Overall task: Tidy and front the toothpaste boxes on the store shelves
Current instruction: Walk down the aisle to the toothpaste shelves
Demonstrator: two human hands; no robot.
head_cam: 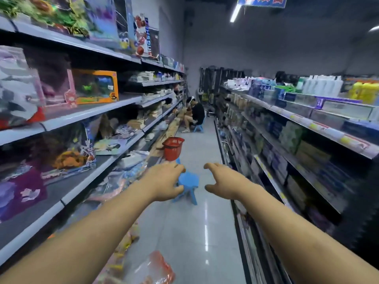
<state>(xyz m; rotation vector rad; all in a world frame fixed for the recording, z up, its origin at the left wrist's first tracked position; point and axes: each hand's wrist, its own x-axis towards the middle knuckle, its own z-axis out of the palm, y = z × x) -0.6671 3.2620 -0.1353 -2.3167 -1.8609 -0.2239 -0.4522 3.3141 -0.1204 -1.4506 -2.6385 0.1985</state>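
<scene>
I look down a store aisle with both arms stretched forward at mid height. My left hand (164, 181) and my right hand (223, 181) hover over the aisle floor with loosely curled fingers, and neither holds anything. Toothpaste boxes (291, 136) in blue and green fill the shelves on the right side, blurred by the wide lens. Neither hand touches those boxes; my right hand is a short way left of that shelving.
A small blue stool (189, 184) stands on the floor just beyond my hands, with a red basket (173, 148) behind it. A person (194, 116) sits on another stool far down the aisle. Toy boxes (95, 86) and bagged goods line the left shelves.
</scene>
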